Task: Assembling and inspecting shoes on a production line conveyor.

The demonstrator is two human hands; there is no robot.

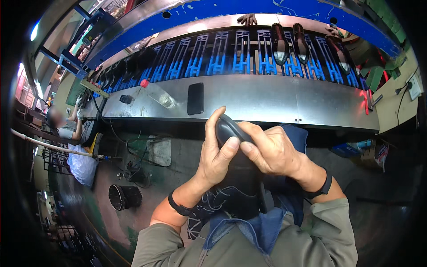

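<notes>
Factory floor seen from above, dim and green-tinted, beside a long steel desk (267,100) that curves across the upper half. At nine o'clock a seated person (66,127) works at the far left end, with a white sack (82,167) just below them. At seven o'clock a round dark bin (122,196) lies on the stained floor (111,222). On the desk, toward eleven o'clock, a clear plastic bottle with a red cap (158,93) lies on its side, and a black phone (195,98) lies flat just right of it. Beyond the desk runs a conveyor of blue racks (222,60); dark shoes (289,43) sit on it near one o'clock. At centre, the left hand (216,153) and right hand (269,151) both have their fingers clenched around a black shoe (229,129), held over the lap, in front of the desk's near edge. Each wrist wears a black band.
</notes>
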